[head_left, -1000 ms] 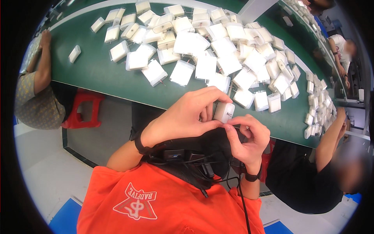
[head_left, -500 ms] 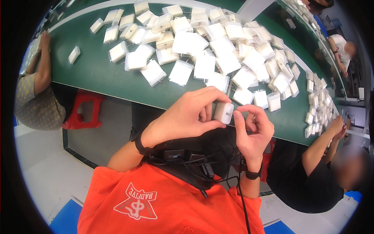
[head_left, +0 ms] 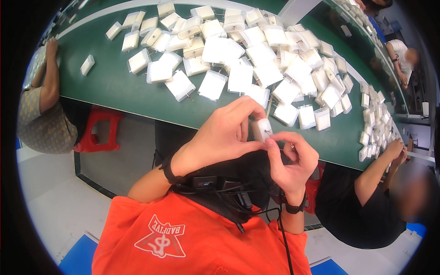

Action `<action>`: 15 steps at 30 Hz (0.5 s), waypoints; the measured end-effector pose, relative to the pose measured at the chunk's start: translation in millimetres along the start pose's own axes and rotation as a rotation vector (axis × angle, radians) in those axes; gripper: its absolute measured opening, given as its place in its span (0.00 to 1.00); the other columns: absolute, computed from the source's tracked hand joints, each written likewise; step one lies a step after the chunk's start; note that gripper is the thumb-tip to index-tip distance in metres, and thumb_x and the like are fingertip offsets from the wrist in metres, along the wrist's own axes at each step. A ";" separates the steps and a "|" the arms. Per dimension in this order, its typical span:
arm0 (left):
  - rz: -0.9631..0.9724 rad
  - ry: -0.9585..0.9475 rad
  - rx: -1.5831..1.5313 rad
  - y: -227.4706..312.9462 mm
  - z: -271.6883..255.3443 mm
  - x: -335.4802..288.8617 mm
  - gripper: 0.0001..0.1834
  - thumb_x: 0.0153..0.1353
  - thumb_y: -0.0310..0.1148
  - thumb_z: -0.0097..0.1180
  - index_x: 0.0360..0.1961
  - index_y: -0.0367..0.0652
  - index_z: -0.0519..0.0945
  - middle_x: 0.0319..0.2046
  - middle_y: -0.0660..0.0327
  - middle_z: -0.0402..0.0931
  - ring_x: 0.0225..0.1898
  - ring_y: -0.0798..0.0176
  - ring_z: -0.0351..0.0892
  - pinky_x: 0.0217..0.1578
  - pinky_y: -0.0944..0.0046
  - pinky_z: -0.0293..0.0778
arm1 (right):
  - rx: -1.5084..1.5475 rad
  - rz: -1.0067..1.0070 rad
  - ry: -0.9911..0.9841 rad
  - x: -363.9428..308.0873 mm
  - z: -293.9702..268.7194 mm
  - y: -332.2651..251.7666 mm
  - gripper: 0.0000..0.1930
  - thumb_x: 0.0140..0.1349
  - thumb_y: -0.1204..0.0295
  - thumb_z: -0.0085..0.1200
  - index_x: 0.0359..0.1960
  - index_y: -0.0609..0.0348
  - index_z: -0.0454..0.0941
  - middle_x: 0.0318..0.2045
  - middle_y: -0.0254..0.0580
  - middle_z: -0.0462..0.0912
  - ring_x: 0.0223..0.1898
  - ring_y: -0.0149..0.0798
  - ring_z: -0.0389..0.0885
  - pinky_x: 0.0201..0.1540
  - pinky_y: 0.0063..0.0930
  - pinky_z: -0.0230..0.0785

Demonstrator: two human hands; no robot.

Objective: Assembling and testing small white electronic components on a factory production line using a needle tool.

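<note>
My left hand (head_left: 224, 133) grips a small white block (head_left: 261, 130) between thumb and bent fingers, just off the table's near edge. A short metal pin (head_left: 267, 132) sticks out of the end of the block that faces right. At that end, my right hand (head_left: 293, 162) has thumb and forefinger pinched together, touching the block's lower corner beside the pin. Whatever lies between those two fingertips is too small to make out. Beyond my hands spreads a heap of similar white blocks (head_left: 224, 50), several with clear coverings and thin metal pins.
A green table (head_left: 119, 98) stretches across in front of me. One lone block (head_left: 87, 65) lies at its left. People sit on both sides, with a red stool (head_left: 101, 130) at left. More blocks (head_left: 373, 123) are heaped at right. Black cables (head_left: 279, 220) hang below my right wrist.
My right hand has moved left and slightly down, its thumb and forefinger closing against the block's end. The left hand has shifted only slightly, and the block has tilted a little.
</note>
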State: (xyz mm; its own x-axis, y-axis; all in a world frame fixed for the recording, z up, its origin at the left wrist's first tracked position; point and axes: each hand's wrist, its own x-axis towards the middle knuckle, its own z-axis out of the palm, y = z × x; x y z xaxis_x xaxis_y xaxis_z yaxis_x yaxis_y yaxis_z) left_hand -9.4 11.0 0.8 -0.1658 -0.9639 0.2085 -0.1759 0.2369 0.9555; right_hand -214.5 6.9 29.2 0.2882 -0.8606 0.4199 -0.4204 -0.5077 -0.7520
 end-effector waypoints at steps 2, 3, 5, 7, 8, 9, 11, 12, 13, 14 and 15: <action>0.030 0.053 0.024 3.2 3.9 2.3 0.28 0.54 0.23 0.82 0.55 0.39 0.83 0.36 0.65 0.78 0.23 0.78 0.78 0.24 0.74 0.70 | 0.006 0.040 0.017 1.2 1.5 3.2 0.08 0.61 0.82 0.73 0.40 0.62 0.88 0.19 0.26 0.71 0.18 0.20 0.56 0.23 0.23 0.44; 0.008 0.043 0.030 6.8 4.4 4.3 0.26 0.54 0.24 0.82 0.52 0.40 0.82 0.37 0.64 0.76 0.22 0.73 0.75 0.24 0.69 0.69 | 0.011 0.080 0.032 2.2 1.7 5.7 0.08 0.62 0.82 0.73 0.40 0.61 0.87 0.18 0.24 0.66 0.18 0.20 0.54 0.23 0.23 0.43; -0.011 0.036 0.042 6.3 1.4 7.4 0.23 0.54 0.26 0.81 0.48 0.41 0.81 0.37 0.63 0.74 0.20 0.68 0.73 0.24 0.64 0.68 | 0.008 0.086 0.025 10.2 3.3 10.2 0.07 0.63 0.81 0.72 0.40 0.61 0.87 0.17 0.23 0.63 0.19 0.20 0.53 0.24 0.23 0.42; 0.020 -0.011 0.021 -1.7 -3.3 9.0 0.18 0.54 0.23 0.77 0.43 0.40 0.81 0.36 0.64 0.73 0.20 0.68 0.72 0.25 0.63 0.68 | 0.003 0.092 0.019 17.2 4.7 12.9 0.07 0.64 0.81 0.72 0.40 0.60 0.87 0.16 0.22 0.59 0.19 0.20 0.52 0.24 0.23 0.42; 0.022 -0.009 0.023 -2.4 -5.4 12.0 0.18 0.54 0.23 0.77 0.43 0.40 0.81 0.36 0.64 0.73 0.20 0.68 0.72 0.25 0.63 0.68 | 0.014 0.096 0.002 21.6 5.9 12.9 0.07 0.64 0.81 0.72 0.40 0.60 0.86 0.16 0.22 0.59 0.19 0.20 0.52 0.24 0.23 0.42; 0.007 -0.004 0.023 -1.6 -9.4 16.2 0.16 0.54 0.23 0.76 0.40 0.40 0.80 0.35 0.62 0.73 0.22 0.65 0.73 0.25 0.62 0.69 | 0.028 0.095 -0.016 28.6 7.9 12.2 0.07 0.64 0.81 0.72 0.41 0.61 0.86 0.16 0.22 0.59 0.19 0.20 0.52 0.24 0.23 0.43; -0.006 0.008 0.028 1.4 -11.8 15.6 0.15 0.54 0.23 0.74 0.38 0.40 0.79 0.35 0.60 0.73 0.23 0.61 0.75 0.26 0.61 0.70 | 0.057 0.110 -0.034 31.9 11.3 5.2 0.07 0.65 0.81 0.71 0.41 0.61 0.86 0.16 0.23 0.59 0.19 0.20 0.52 0.23 0.24 0.44; 0.072 0.063 0.100 5.6 -15.0 16.1 0.15 0.54 0.25 0.74 0.37 0.40 0.78 0.35 0.58 0.73 0.26 0.55 0.76 0.27 0.58 0.71 | 0.089 0.119 -0.053 36.8 13.5 -1.4 0.06 0.66 0.81 0.70 0.42 0.62 0.85 0.16 0.24 0.60 0.19 0.21 0.53 0.23 0.25 0.45; 0.157 0.123 0.185 9.1 -14.4 15.0 0.15 0.55 0.28 0.74 0.36 0.41 0.77 0.35 0.55 0.73 0.29 0.49 0.78 0.28 0.55 0.73 | 0.080 0.132 -0.065 32.3 10.3 -7.5 0.06 0.67 0.81 0.69 0.42 0.62 0.85 0.17 0.25 0.62 0.19 0.21 0.55 0.23 0.25 0.48; 0.240 0.159 0.290 9.7 -11.9 10.4 0.15 0.57 0.28 0.76 0.33 0.42 0.77 0.35 0.57 0.77 0.32 0.55 0.80 0.32 0.59 0.75 | 0.087 0.117 -0.074 29.2 8.8 -13.6 0.05 0.69 0.80 0.68 0.43 0.63 0.85 0.17 0.26 0.63 0.19 0.21 0.56 0.23 0.25 0.50; 0.235 0.147 0.275 7.1 -8.7 8.3 0.14 0.58 0.29 0.75 0.33 0.42 0.77 0.36 0.57 0.80 0.34 0.50 0.80 0.34 0.56 0.77 | 0.085 0.145 -0.080 26.1 10.6 -11.2 0.04 0.69 0.80 0.67 0.42 0.63 0.85 0.17 0.28 0.65 0.20 0.21 0.58 0.23 0.24 0.52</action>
State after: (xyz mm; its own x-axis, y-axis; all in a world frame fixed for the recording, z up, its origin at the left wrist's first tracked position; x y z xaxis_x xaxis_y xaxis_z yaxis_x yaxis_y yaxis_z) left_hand -3.5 3.6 11.1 -0.0955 -0.8821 0.4613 -0.4067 0.4576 0.7907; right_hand -193.2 -9.4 43.2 0.2988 -0.9169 0.2645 -0.3895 -0.3702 -0.8434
